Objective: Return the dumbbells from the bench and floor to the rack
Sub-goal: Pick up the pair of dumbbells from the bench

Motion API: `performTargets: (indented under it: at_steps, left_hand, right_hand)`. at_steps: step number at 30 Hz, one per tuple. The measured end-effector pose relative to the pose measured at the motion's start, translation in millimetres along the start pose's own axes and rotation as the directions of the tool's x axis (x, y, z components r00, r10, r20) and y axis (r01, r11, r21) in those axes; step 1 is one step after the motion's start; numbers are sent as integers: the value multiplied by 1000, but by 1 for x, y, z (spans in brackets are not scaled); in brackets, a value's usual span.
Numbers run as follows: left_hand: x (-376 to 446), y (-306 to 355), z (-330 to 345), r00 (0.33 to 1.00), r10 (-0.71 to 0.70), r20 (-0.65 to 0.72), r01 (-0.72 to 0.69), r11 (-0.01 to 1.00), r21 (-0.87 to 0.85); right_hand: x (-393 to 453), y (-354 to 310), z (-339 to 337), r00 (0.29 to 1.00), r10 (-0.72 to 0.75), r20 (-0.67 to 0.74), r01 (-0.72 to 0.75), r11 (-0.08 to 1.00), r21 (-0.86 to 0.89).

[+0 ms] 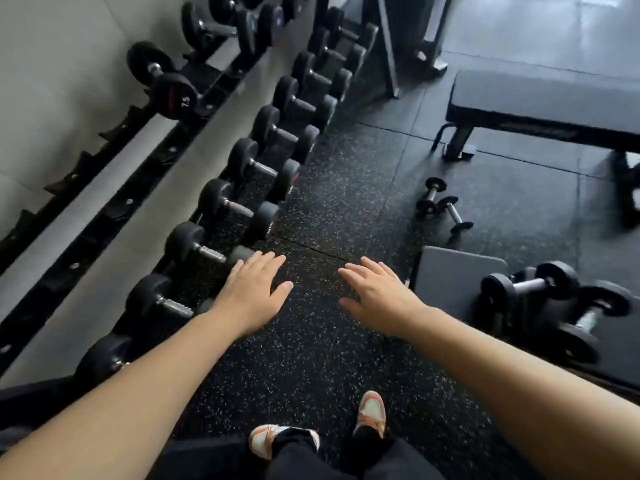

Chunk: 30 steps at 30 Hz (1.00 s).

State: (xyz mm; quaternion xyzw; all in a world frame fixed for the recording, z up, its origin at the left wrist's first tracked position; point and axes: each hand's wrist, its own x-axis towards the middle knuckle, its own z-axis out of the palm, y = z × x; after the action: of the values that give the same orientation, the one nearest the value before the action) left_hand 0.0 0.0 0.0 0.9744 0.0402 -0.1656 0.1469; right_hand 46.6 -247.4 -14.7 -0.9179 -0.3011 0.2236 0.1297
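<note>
At the bottom of the frame my two shoes [372,412], white and orange, stand on the speckled black floor [311,358]. Above them both my arms reach forward, palms down. My left hand [254,294] is spread flat with nothing in it, fingers loose, and in the picture it overlaps the near end of one dumbbell in the lower row [207,252]; I cannot tell whether it touches. My right hand [375,294] is just as empty, fingers splayed over bare floor.

At the right edge, level with my hands, two large dumbbells [554,306] lie together, just beside a grey pad [450,278]; whether they rest on the pad's table or on the floor I cannot tell. Further up, right of centre, two small dumbbells [443,204] lie on the floor, touching at one end in a V.

Along the left side the rack [114,209] runs diagonally from lower left to upper centre. Its lower tier carries a long line of dumbbells, while the upper tier has many bare cradles and one dumbbell marked 7.5 [162,79] near the upper left, with more beyond it.

In the upper right stands the table [543,98], a padded grey bench with nothing visible on its top.
</note>
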Motion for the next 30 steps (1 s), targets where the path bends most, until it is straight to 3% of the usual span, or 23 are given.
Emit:
performTargets:
  at_steps: [7,14,30]
  left_hand:
    - [61,105,46,967,194,165,-205,978,49]
    - [112,185,74,880,388,275,-428,898,102]
    - [227,266,112,664,590,459,-700,706,106]
  right_hand:
    - [-61,101,10,974,222,-43,-221,974,42]
    - [-97,160,20,914,403,-36,-398,911,105]
    - [-94,228,38,706,707,38,-681,664,310]
